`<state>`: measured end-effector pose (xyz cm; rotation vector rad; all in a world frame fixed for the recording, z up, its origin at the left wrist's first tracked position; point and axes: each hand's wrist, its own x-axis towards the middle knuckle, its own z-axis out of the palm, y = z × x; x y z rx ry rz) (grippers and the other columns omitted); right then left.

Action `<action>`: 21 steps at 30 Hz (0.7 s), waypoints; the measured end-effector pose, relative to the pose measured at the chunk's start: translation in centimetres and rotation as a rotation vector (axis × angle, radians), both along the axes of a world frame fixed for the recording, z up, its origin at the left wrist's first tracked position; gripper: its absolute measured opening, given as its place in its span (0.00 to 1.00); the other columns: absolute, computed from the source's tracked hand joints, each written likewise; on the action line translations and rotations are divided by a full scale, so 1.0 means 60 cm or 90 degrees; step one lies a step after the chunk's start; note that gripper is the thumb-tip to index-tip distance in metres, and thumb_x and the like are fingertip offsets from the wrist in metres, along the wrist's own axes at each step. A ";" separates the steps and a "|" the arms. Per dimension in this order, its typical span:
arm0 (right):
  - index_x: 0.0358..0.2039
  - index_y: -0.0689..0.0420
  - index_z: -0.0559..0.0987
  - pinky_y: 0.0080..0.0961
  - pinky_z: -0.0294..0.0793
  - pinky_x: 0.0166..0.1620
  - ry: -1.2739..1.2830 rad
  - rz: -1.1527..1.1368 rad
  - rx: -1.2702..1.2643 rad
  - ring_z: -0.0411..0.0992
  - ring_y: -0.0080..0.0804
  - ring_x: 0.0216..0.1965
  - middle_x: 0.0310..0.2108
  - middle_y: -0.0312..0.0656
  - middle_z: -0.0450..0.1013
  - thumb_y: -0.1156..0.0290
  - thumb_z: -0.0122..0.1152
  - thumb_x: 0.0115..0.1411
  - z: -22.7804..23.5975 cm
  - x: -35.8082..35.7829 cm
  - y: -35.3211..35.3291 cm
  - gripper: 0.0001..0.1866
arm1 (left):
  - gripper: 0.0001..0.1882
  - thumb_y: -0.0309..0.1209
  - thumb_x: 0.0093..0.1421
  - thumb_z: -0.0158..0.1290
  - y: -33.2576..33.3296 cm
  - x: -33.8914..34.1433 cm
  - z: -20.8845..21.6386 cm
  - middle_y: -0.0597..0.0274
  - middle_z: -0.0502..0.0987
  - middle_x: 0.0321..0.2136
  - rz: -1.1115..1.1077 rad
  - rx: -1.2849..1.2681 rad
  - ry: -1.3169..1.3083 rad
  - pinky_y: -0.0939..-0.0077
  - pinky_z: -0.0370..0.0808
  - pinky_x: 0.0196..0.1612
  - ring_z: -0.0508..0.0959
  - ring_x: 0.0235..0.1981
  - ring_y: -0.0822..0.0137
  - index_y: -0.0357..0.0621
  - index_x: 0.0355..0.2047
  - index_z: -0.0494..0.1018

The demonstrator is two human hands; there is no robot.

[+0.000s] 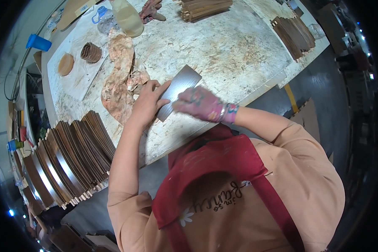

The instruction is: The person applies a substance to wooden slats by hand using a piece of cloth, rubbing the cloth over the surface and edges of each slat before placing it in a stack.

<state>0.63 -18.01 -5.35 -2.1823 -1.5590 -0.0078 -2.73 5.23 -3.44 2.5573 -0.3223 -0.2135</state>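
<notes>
A short, dark brown wooden board [181, 87] with a glossy face lies aslant near the table's front edge. My bare left hand [150, 101] holds it along its left edge, thumb and fingers resting on the rim. Over the board's right side is my right hand [199, 103], in a pink flowered glove, its fingers curled and slightly blurred. Whatever those fingers may hold is hidden under the palm. Just left of my left hand, a crumpled, stained cloth [118, 90] lies on the table.
The worktable [222, 50] is pale and stained. Stacked dark slats [67, 157] stand at the left front; more slat bundles [206, 9] [294, 37] lie at the back and far right. A bottle of yellowish liquid [128, 19], a glove [152, 11] and a brown roll [90, 53] sit toward the back left.
</notes>
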 end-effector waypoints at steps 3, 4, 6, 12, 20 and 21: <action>0.39 0.49 0.80 0.36 0.74 0.33 -0.031 -0.180 0.061 0.73 0.42 0.32 0.30 0.44 0.73 0.67 0.59 0.59 0.015 0.057 -0.081 0.08 | 0.28 0.36 0.56 0.59 -0.002 0.000 0.007 0.51 0.69 0.48 0.004 0.004 0.013 0.61 0.70 0.53 0.70 0.49 0.50 0.56 0.59 0.70; 0.37 0.50 0.80 0.36 0.74 0.33 -0.019 -0.253 0.062 0.73 0.43 0.31 0.29 0.44 0.73 0.68 0.59 0.60 0.028 0.072 -0.105 0.06 | 0.28 0.36 0.56 0.59 -0.004 0.002 0.011 0.51 0.69 0.48 -0.005 0.018 0.014 0.62 0.69 0.54 0.70 0.49 0.50 0.54 0.59 0.70; 0.41 0.50 0.81 0.36 0.73 0.38 -0.026 -0.361 0.138 0.72 0.44 0.35 0.34 0.45 0.73 0.71 0.61 0.57 0.014 0.096 -0.155 0.10 | 0.29 0.35 0.57 0.59 -0.010 0.006 0.020 0.50 0.69 0.48 -0.023 0.047 0.016 0.63 0.68 0.56 0.70 0.49 0.51 0.48 0.60 0.68; 0.49 0.53 0.78 0.33 0.73 0.46 0.221 -0.182 0.184 0.71 0.45 0.48 0.45 0.45 0.73 0.63 0.60 0.60 0.076 0.129 -0.109 0.17 | 0.24 0.35 0.60 0.53 -0.150 -0.015 -0.054 0.45 0.68 0.57 0.096 0.080 -0.177 0.52 0.64 0.60 0.67 0.57 0.47 0.45 0.56 0.70; 0.43 0.45 0.77 0.41 0.73 0.46 0.127 0.331 -0.177 0.72 0.48 0.44 0.43 0.41 0.73 0.68 0.57 0.54 0.098 0.073 0.104 0.14 | 0.26 0.33 0.66 0.42 -0.218 -0.047 -0.137 0.45 0.61 0.62 0.284 -0.138 -0.178 0.58 0.55 0.67 0.58 0.65 0.49 0.44 0.64 0.60; 0.42 0.43 0.77 0.42 0.74 0.42 0.049 0.326 -0.259 0.73 0.46 0.43 0.43 0.38 0.73 0.67 0.56 0.54 0.096 0.054 0.109 0.13 | 0.25 0.33 0.66 0.42 -0.222 -0.046 -0.133 0.45 0.61 0.62 0.281 -0.145 -0.158 0.58 0.55 0.67 0.58 0.65 0.50 0.44 0.63 0.60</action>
